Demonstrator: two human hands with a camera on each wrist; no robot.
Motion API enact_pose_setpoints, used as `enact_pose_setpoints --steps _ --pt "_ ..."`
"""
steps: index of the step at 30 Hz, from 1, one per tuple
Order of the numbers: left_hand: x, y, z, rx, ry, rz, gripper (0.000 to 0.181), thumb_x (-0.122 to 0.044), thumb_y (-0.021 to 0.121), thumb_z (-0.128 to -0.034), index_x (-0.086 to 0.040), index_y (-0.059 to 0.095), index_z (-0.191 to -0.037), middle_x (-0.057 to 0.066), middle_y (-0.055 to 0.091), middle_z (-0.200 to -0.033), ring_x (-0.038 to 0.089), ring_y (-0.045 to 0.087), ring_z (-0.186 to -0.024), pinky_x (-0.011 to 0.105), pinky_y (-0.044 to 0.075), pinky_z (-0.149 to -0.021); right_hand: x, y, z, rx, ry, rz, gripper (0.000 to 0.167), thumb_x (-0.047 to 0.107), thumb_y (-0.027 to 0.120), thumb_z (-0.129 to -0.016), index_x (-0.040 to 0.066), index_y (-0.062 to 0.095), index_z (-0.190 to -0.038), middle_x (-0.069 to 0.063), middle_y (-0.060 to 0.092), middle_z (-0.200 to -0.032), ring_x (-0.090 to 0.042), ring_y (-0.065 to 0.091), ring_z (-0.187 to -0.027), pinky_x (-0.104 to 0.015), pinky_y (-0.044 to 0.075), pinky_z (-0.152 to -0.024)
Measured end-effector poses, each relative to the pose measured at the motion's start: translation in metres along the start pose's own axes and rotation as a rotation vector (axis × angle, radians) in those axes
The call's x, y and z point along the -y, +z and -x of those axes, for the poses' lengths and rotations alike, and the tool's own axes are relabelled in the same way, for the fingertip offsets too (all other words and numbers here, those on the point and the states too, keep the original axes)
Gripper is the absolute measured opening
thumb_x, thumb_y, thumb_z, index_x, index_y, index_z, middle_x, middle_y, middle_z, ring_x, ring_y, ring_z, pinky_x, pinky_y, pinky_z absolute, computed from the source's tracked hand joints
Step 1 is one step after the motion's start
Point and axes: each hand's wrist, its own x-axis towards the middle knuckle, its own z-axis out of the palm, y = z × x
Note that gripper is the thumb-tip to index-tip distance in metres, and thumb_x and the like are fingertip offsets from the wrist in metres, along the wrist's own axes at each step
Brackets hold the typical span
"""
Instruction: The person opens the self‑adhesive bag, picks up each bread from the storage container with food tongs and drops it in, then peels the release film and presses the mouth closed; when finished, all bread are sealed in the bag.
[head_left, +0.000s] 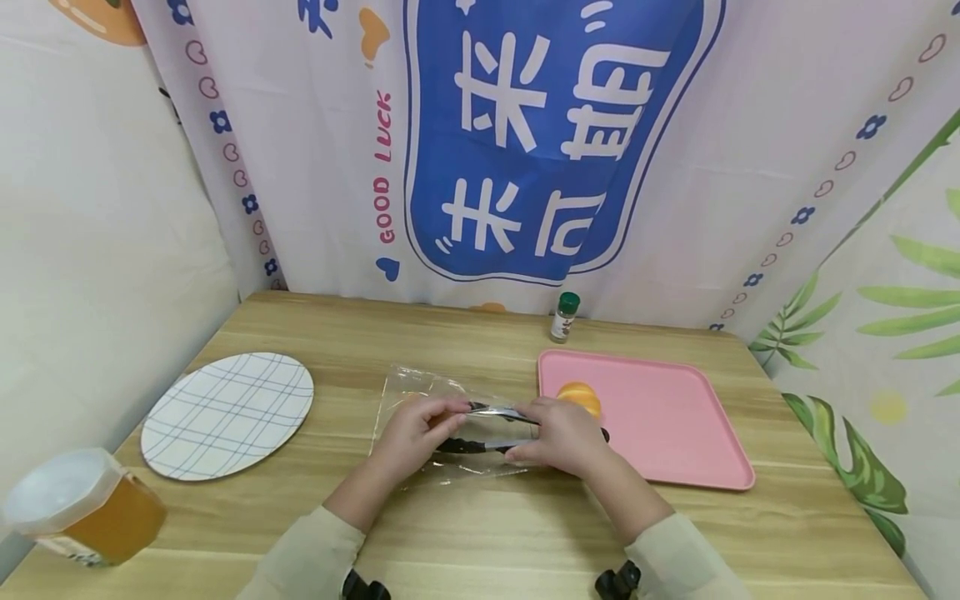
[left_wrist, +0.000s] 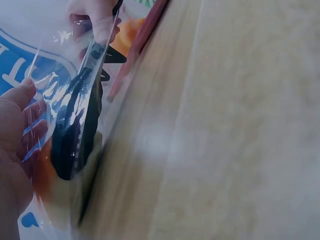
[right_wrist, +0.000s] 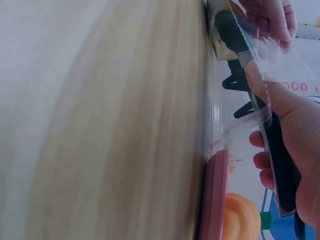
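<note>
**Gently does it: tongs in a slippery bag**

The right hand (head_left: 566,439) wraps the handle of the tongs (head_left: 504,412), fingers curled round it, while the left hand (head_left: 408,435) is half closed, pinching the clear bag (head_left: 405,387) that covers the tongs' head. The tongs lie between both hands, over the middle of the table (head_left: 487,537), just left of the pink tray (head_left: 663,425).

To handle this well, I'd keep the film taut with the left hand and slide the tongs straight along the bag, without twisting. Those black prongs (left_wrist: 116,56) (pointed little feet, by the look of them) seem likeliest to snag, so ease each past the plastic. Film this thin probably clings and tears easily.

Textures vary: shiny metal arms and dull black tips under crinkled, glinting film, with streaky wood below. The tray is smooth and round-cornered, bearing what looks like a plump, ridged orange bun (head_left: 580,397). Far left, a flat checked plate (head_left: 225,417) lies beyond a chunky, white-lidded amber jar (head_left: 123,518).
</note>
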Motion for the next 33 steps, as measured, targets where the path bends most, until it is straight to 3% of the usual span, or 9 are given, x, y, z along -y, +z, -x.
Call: enact_pose_setpoints --steps 7,18,25,31,33 --pt "0.008 0.001 -0.002 0.012 -0.027 0.022 0.014 -0.013 0.072 -0.0885 -0.011 0.075 -0.101 0.006 0.075 -0.108 0.021 0.069 -0.097 0.023 0.057 -0.081 0.001 -0.002 -0.002 0.051 0.033 -0.012 0.077 0.063 0.08 -0.067 0.018 0.066 -0.127 -0.001 0.071 -0.116 -0.016 0.066 -0.096 -0.037 0.057 -0.083" --pt "0.014 0.004 -0.002 0.025 -0.105 0.004 0.011 -0.018 0.071 -0.0897 -0.016 0.075 -0.099 0.001 0.075 -0.103 0.014 0.065 -0.088 0.022 0.053 -0.076 -0.002 -0.006 0.0 0.074 0.05 -0.057 0.076 0.057 0.082 -0.068 0.016 0.064 -0.13 -0.005 0.066 -0.128 -0.023 0.064 -0.113 -0.042 0.055 -0.094" --pt "0.016 0.005 -0.001 0.007 -0.106 0.004 0.011 -0.019 0.07 -0.0899 -0.014 0.076 -0.099 0.001 0.075 -0.103 0.019 0.068 -0.096 0.027 0.054 -0.084 -0.004 -0.01 0.003 0.087 0.078 -0.074 0.077 0.059 0.082 -0.066 0.02 0.064 -0.13 -0.002 0.066 -0.127 -0.02 0.063 -0.113 -0.042 0.053 -0.096" --pt "0.016 0.006 -0.001 0.004 -0.116 0.021 0.011 -0.017 0.071 -0.0888 -0.015 0.076 -0.098 0.001 0.075 -0.102 0.022 0.068 -0.101 0.04 0.053 -0.099 -0.006 -0.017 0.008 0.109 0.13 -0.086 0.079 0.06 0.082 -0.066 0.021 0.062 -0.133 -0.002 0.064 -0.132 -0.023 0.059 -0.122 -0.046 0.051 -0.101" --pt "0.016 0.006 -0.001 0.0 -0.11 0.03 0.01 -0.017 0.071 -0.0888 -0.015 0.076 -0.098 0.001 0.075 -0.102 0.022 0.068 -0.101 0.042 0.053 -0.098 -0.009 -0.02 0.01 0.111 0.129 -0.08 0.081 0.061 0.082 -0.066 0.02 0.062 -0.133 -0.003 0.064 -0.132 -0.024 0.059 -0.121 -0.047 0.051 -0.101"
